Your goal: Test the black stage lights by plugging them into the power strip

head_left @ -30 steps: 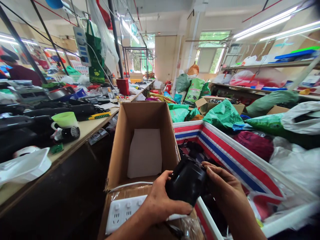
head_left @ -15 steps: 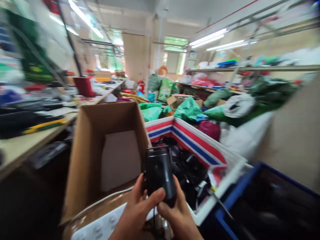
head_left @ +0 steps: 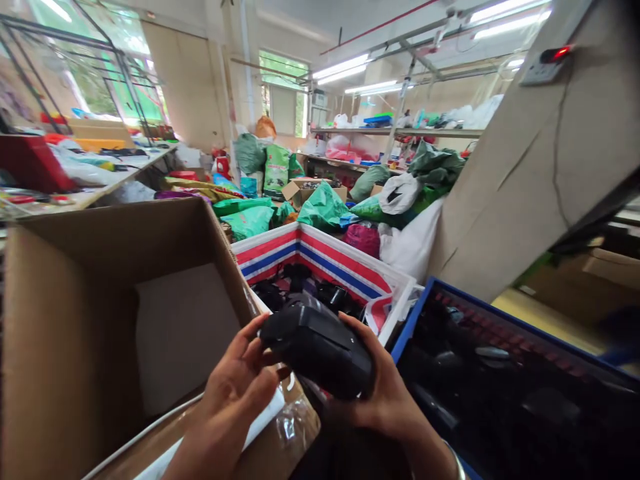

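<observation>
A black, rounded plastic device (head_left: 320, 347) with a partly glossy surface is held in front of me, tilted; its exact kind does not show. My right hand (head_left: 377, 380) wraps round its right end. At the left end, the fingers of my left hand (head_left: 237, 380) hold its edge, with the thumb lower down. Behind the device stands a white box with a red-white-blue striped lining (head_left: 345, 267), holding a heap of dark items (head_left: 285, 280). Left of my hands is a tall cardboard box (head_left: 45, 320) with a pale sheet (head_left: 185, 333) inside.
A blue crate (head_left: 425, 300) of dark parts stands at the right, beside a slanting pillar (head_left: 505, 173). Green sacks (head_left: 250, 217) and a white sack (head_left: 413, 233) fill the floor beyond. A cluttered workbench (head_left: 110, 180) runs along the left.
My view has swung to the right. The black device has been turned from upright to lying sideways and tilted, and my right hand has shifted round to its right end.
</observation>
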The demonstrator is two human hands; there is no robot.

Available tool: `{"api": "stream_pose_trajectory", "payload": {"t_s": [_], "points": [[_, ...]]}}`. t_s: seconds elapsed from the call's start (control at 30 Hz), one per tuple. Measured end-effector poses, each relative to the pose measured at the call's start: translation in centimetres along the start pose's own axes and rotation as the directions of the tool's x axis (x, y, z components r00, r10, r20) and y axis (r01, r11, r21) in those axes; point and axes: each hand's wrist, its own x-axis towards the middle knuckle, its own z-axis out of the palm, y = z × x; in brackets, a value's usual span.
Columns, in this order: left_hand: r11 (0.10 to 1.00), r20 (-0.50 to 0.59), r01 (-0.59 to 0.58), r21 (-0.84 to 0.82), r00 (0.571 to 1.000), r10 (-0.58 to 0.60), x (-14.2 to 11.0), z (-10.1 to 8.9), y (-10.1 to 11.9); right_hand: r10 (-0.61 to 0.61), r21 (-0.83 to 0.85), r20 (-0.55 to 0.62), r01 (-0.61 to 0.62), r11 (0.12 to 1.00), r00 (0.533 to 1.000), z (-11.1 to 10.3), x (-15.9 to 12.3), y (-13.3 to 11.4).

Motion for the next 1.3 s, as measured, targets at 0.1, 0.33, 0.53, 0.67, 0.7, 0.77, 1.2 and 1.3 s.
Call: {"api": "stream_pose_trajectory", "payload": {"t_s": [0.1, 0.33, 0.53, 0.67, 0.7, 0.77, 1.2, 1.3], "points": [[0.997, 0.031, -0.042, 0.065, 0.999, 0.04, 0.0, -0.2, -0.6, 0.015, -0.117, -0.04, -0.02, 0.993, 0.999, -0.3, -0.4, 0.9], [0.806, -0.125, -0.161, 0.569, 0.953, 0.278, -0.6, -0.7, -1.2, 0.067, -0.012, -0.1, -0.069, 0.998, 0.993, 1.5, -0.5, 2.7], [0.401, 0.084, -0.294, 0.868, 0.882, 0.464, -2.0, -1.6, -1.5, 0.098, 0.052, -0.18, -0.09, 0.995, 0.979, 2.7, 0.1, 1.9], [0.219, 0.174, -0.276, 0.936, 0.902, 0.396, -2.6, -1.7, -1.0, 0.114, -0.066, -0.14, -0.124, 0.99, 0.984, 3.7, 0.5, 2.0], [0.211, 0.186, -0.266, 0.94, 0.923, 0.337, -2.6, -1.6, -0.7, 0.109, -0.101, -0.124, -0.122, 0.987, 0.986, 4.0, 0.6, 2.0], [0.262, 0.148, -0.201, 0.944, 0.967, 0.208, -2.8, -1.6, -0.2, 0.128, -0.151, -0.094, -0.141, 0.978, 0.987, 4.6, 1.1, 2.1], [0.86, -0.2, 0.182, 0.477, 0.975, -0.096, -2.8, -6.0, 2.6, 0.449, -0.256, 0.409, -0.372, 0.892, 0.794, -3.4, -1.4, 7.0], [0.92, -0.216, 0.161, 0.359, 0.973, -0.086, -2.9, -6.0, 3.3, 0.401, -0.079, 0.438, -0.41, 0.908, 0.805, -0.4, -3.6, 9.5]]}}
